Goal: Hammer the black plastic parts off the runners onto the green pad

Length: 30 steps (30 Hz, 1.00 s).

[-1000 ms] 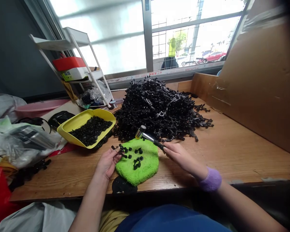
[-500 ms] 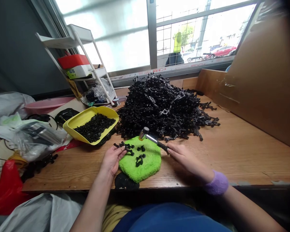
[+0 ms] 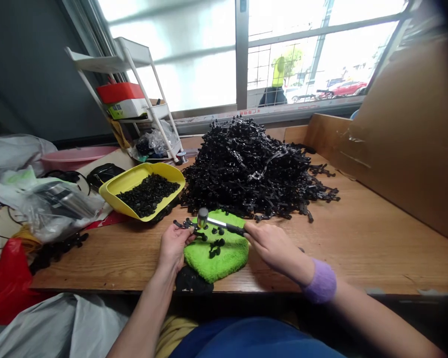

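My right hand (image 3: 270, 243) grips the black handle of a small hammer (image 3: 218, 223), whose metal head is down on a black plastic strip of parts (image 3: 188, 224). That strip is pinched in my left hand (image 3: 174, 243) at the left edge of a green towel pad (image 3: 224, 251). A few loose black pieces (image 3: 216, 244) lie on the pad. A purple band is on my right wrist.
A big heap of black plastic strips (image 3: 249, 166) sits behind the pad. A yellow tray (image 3: 143, 191) of small black pieces stands at the left. Plastic bags (image 3: 44, 199), a white rack (image 3: 130, 99) and a cardboard wall (image 3: 406, 129) ring the wooden table (image 3: 358, 238).
The hammer head has swung down and left, from above the pad's far edge onto the strip in my left hand. My right hand moved left with it.
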{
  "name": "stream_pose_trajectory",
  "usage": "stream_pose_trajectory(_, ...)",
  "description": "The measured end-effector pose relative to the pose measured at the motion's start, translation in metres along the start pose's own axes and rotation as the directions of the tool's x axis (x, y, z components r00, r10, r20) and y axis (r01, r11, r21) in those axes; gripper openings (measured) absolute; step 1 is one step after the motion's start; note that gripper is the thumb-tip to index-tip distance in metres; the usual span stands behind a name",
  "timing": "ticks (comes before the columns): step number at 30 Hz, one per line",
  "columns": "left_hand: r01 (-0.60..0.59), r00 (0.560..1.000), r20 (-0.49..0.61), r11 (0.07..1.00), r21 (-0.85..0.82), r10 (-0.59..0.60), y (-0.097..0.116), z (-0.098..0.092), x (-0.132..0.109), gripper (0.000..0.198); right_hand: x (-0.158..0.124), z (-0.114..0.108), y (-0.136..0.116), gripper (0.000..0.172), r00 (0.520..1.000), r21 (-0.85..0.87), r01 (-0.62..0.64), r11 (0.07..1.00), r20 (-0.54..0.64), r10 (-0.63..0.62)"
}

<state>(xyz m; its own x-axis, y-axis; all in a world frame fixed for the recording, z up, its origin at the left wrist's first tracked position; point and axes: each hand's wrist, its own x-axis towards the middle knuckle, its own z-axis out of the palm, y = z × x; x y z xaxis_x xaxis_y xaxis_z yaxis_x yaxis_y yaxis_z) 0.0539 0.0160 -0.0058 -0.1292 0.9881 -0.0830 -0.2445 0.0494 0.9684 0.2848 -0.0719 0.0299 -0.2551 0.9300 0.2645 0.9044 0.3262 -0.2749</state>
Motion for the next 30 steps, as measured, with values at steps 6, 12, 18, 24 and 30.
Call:
stream_pose_trajectory(6, -0.007, 1.0, 0.015, 1.0, 0.027, 0.006, 0.0, 0.0, 0.002, 0.032, -0.001, 0.004, 0.001, 0.021, 0.993, -0.039, -0.024, 0.999, 0.116, 0.028)
stream_pose_trajectory(12, 0.138, 0.966, 0.221, 0.99, 0.013, -0.137, 0.014, -0.01, 0.003, 0.023, -0.011, 0.0, 0.012, 0.023, 0.999, 0.375, -0.003, 0.927, -0.049, 0.023)
stream_pose_trajectory(18, 0.155, 0.913, 0.352, 0.973, 0.174, -0.208, 0.026, -0.018, -0.004, 0.024, -0.019, 0.0, 0.028, 0.026, 0.992, 0.512, -0.05, 0.858, -0.075, 0.103)
stream_pose_trajectory(24, 0.104, 0.879, 0.422, 0.952, 0.286, -0.223, 0.027, -0.017, -0.009, 0.021, -0.02, 0.005, 0.033, 0.03, 0.99, 0.542, -0.076, 0.837, -0.057, 0.126)
stream_pose_trajectory(30, 0.114, 0.825, 0.496, 0.939, 0.326, -0.272, 0.031, -0.017, -0.011, 0.03, -0.019, 0.002, 0.029, 0.031, 0.994, 0.55, -0.073, 0.832, -0.024, 0.103)
